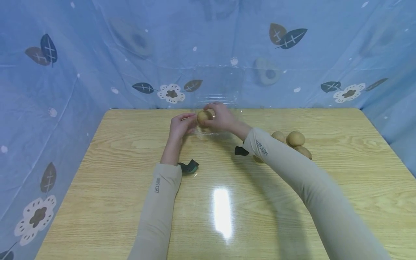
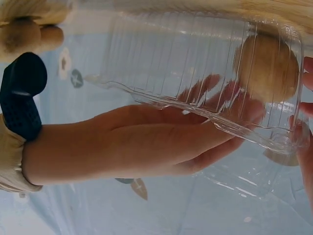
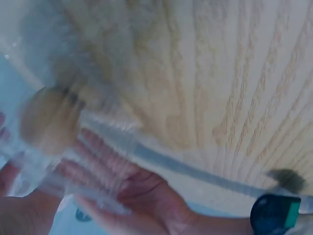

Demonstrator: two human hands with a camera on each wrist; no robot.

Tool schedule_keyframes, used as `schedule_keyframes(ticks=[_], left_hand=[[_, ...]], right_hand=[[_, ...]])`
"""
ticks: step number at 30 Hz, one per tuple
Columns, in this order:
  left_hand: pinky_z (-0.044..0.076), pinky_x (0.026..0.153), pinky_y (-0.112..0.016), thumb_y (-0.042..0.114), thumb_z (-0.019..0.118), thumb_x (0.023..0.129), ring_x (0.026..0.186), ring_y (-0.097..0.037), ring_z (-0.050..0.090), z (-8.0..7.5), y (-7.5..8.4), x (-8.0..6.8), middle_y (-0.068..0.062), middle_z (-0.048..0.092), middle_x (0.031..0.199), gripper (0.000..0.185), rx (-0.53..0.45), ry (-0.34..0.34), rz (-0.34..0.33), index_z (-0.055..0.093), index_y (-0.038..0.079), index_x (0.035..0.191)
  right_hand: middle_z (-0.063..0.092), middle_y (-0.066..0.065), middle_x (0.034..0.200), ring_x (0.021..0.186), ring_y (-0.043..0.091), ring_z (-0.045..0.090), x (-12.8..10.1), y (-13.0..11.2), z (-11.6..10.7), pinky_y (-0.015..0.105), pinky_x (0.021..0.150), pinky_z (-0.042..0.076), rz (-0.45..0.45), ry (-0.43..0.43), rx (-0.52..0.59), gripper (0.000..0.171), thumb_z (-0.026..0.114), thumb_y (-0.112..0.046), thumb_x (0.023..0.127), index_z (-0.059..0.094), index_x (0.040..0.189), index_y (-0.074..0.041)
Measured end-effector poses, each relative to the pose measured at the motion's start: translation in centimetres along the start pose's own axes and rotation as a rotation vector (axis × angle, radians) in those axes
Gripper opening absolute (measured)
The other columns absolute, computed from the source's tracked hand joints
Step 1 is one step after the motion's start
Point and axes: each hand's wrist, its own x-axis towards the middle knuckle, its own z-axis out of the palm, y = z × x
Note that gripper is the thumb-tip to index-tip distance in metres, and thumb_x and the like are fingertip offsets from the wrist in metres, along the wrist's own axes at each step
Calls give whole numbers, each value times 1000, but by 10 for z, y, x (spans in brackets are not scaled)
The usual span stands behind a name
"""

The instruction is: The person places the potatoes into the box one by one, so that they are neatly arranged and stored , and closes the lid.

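A clear plastic box (image 1: 224, 94) stands at the far middle of the wooden table (image 1: 130, 202). My right hand (image 1: 209, 111) holds a round brown fruit (image 1: 204, 116) at the box's opening. Through the ribbed plastic wall (image 2: 195, 58) in the left wrist view, the same fruit (image 2: 266, 66) shows inside. My left hand (image 1: 190, 122) lies with straight fingers (image 2: 195, 142) against the box's rim, steadying it. The right wrist view is blurred; the fruit (image 3: 49, 120) and the left palm (image 3: 142, 196) under the plastic can still be made out.
A small pile of brown fruits (image 1: 294, 141) lies on the table just right of my right forearm, and appears as the pile (image 2: 27, 32) in the left wrist view. Blue flowered cloth (image 1: 65, 90) walls the table on three sides.
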Motion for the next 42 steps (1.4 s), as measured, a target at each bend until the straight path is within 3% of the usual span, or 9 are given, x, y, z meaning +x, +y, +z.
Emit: schedule_keyframes(ticks=[7, 15, 22, 28, 34, 42], left_hand=[[57, 62, -19, 21, 66, 83, 88, -13, 61, -1, 1, 0, -7, 62, 104, 31, 15, -4, 15, 63, 6, 111], [57, 63, -20, 22, 67, 83, 86, -13, 62, -1, 1, -1, -6, 63, 101, 32, 19, -6, 0, 63, 8, 111], [57, 62, -19, 23, 68, 82, 80, -9, 62, -1, 1, -1, -3, 63, 94, 32, 10, -5, -17, 63, 8, 110], [56, 58, -18, 22, 69, 81, 74, -7, 62, -2, -1, 2, 0, 63, 86, 32, -20, -8, -29, 63, 8, 110], [56, 57, -18, 22, 70, 81, 76, -9, 61, -1, 1, 1, 0, 62, 87, 32, -34, -11, -31, 63, 8, 109], [56, 60, -18, 25, 69, 82, 77, -9, 60, 0, -1, -1, -1, 61, 90, 32, -8, -3, -29, 63, 9, 109]], right_hand=[[58, 17, 119, 112, 34, 50, -18, 14, -27, 43, 99, 41, -75, 0, 17, 40, 64, -22, 84, 57, 114, 3], [56, 18, 115, 105, 34, 50, -61, 40, -62, 47, 89, 44, -60, 66, -14, 38, 67, -22, 81, 58, 111, 1], [54, 20, 119, 112, 36, 48, -92, 65, -77, 49, 95, 41, -20, 11, -107, 40, 68, -23, 81, 58, 113, 0], [51, 21, 123, 111, 38, 49, -117, 78, -87, 51, 93, 43, 36, -29, -129, 40, 66, -23, 83, 56, 114, -1], [60, 20, 111, 101, 34, 53, -137, 91, -98, 45, 82, 46, 19, -53, -155, 32, 65, -16, 83, 60, 109, 2], [64, 21, 102, 93, 37, 59, -149, 98, -103, 48, 79, 51, 34, -179, -183, 32, 67, -14, 81, 61, 106, 3]])
